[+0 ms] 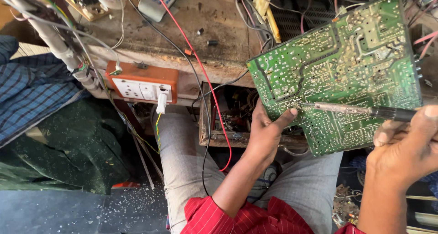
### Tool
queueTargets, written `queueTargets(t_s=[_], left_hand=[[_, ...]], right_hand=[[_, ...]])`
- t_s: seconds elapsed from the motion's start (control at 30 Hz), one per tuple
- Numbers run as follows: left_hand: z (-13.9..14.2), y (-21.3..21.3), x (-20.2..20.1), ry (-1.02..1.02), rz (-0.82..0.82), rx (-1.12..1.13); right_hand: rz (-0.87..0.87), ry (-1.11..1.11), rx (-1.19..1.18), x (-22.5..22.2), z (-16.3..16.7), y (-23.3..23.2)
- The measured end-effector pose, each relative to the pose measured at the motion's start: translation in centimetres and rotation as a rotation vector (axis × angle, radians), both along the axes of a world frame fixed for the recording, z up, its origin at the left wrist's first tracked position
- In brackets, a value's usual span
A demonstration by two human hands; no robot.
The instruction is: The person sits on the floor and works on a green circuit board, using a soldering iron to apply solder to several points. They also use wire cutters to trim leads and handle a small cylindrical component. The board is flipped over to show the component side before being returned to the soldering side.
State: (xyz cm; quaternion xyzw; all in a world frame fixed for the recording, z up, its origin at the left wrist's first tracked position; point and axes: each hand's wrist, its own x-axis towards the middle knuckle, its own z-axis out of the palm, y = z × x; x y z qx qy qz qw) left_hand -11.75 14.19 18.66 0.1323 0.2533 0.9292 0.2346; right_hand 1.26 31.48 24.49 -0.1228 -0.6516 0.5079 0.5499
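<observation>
Your left hand (267,133) gripped the near edge of the green circuit board (337,74), tilted above the counter (200,38). Your right hand (406,147) clamped a soldering iron (360,110), its tip touching the board.

Before you stands a worn wooden workbench (200,15), its top scuffed and stained. An orange socket board (142,83) hangs on its front edge, and an open wooden drawer (219,138) sits just beside it. Below you, the dark floor (82,211) is speckled with pale flecks under daylight.

Green circuit board (337,74), orange socket box (141,81), red-striped sleeves (237,218).
</observation>
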Motion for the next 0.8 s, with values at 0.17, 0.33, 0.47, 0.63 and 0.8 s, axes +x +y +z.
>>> queueTargets(t_s=[0.17, 0.33, 0.47, 0.63, 0.8], left_hand=[[-0.36, 0.26, 0.01, -0.016, -0.009, 0.025], [-0.32, 0.33, -0.01, -0.011, -0.008, 0.031], [-0.23, 0.21, -0.07, -0.032, -0.035, -0.015], [-0.3, 0.16, -0.06, -0.014, -0.03, 0.009], [-0.5, 0.29, -0.09, -0.009, -0.026, 0.006]], right_hand=[[0.011, -0.002, 0.066, -0.33, 0.35, -0.28], [0.025, -0.012, 0.066, -0.52, 0.43, -0.13], [0.033, -0.016, 0.067, -0.69, 0.46, -0.2], [0.04, -0.03, 0.122, -0.85, 0.33, -0.31], [0.026, -0.033, 0.067, -0.62, 0.16, -0.16]])
